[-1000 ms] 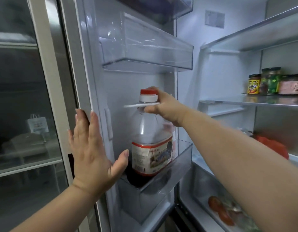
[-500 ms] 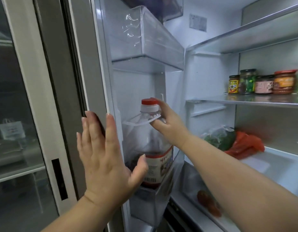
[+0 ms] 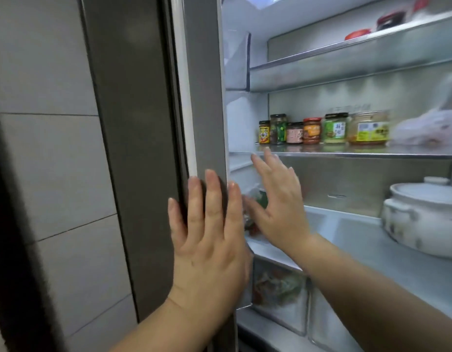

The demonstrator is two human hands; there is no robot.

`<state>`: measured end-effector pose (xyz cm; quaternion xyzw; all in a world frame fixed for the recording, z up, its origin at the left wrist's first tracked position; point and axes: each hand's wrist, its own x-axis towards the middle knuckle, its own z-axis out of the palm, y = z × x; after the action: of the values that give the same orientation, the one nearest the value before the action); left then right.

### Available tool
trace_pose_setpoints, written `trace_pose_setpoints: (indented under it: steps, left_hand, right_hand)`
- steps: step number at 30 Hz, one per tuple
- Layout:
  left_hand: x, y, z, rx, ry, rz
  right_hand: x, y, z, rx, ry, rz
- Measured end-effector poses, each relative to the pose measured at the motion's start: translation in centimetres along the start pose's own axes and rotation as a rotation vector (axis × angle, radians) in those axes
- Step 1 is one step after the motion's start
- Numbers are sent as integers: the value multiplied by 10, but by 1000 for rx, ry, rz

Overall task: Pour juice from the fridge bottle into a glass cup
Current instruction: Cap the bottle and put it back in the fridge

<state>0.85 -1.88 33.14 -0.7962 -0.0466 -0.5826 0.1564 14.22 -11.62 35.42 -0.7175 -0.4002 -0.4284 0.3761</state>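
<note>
My left hand point(image 3: 209, 232) lies flat with straight fingers on the edge of the left fridge door point(image 3: 202, 97), which now stands nearly edge-on to me. My right hand point(image 3: 275, 199) hovers open with spread fingers inside the fridge, in front of the middle shelf point(image 3: 359, 154), and holds nothing. The juice bottle with the red cap is hidden behind the door. No glass cup is in view.
A row of several jars point(image 3: 319, 129) stands on the middle shelf. A white lidded pot point(image 3: 423, 219) sits on the lower shelf at the right. Bagged vegetables point(image 3: 255, 199) lie behind my right hand; clear drawers point(image 3: 278, 290) below hold produce. A tiled wall point(image 3: 54, 174) is at left.
My right hand has let go of the bottle's handle and pulled back, open. The door has swung toward shut, hiding the bottle and door bins. My view has shifted right.
</note>
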Motion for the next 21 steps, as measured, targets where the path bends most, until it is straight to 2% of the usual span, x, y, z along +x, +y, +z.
trace_pose_setpoints:
  steps: [6,10,15,19,21]
  left_hand:
    - [15,35,13,-47,-96,44]
    - [16,43,4,-212,-165,141]
    - [-11,6,-6,-231,-203,489]
    - [-16,-20,10,-115,-234,718]
    - [-15,-20,18,-93,-204,778]
  right_hand:
    - [-33,2,-56,-331,6,71]
    - [-54,-5,-80,-427,17,148]
    - [-72,-26,-95,-448,108,164]
    - [-84,-35,-90,-504,70,188]
    - [-92,-32,-89,-551,33,228]
